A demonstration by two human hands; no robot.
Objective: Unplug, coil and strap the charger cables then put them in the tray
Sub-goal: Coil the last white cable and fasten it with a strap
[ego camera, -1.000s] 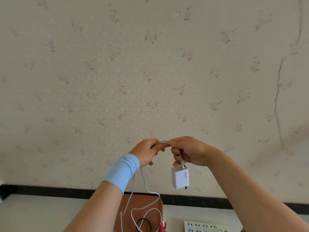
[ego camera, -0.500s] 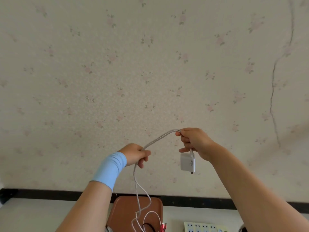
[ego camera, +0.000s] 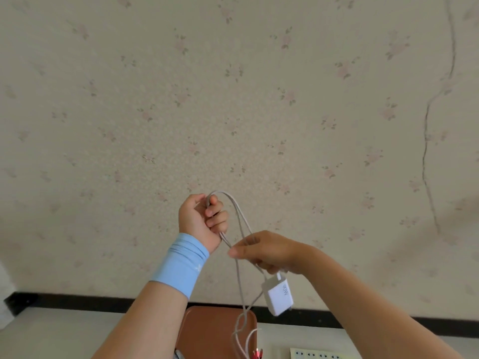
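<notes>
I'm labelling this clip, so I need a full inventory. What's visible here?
charger cable: one, pale grey, looped in mid-air, hanging to the bottom edge
charger plug: one, white, dangling right of centre
tray: one, brown, bottom centre
red connectors: count unclear, red, bottom edge
power strip: one, white, bottom right
table: one, off-white, bottom
wall: one, beige floral, behind
wristband: one, light blue, left wrist
left hand: one, gripping the cable loop
right hand: one, pinching the cable
</notes>
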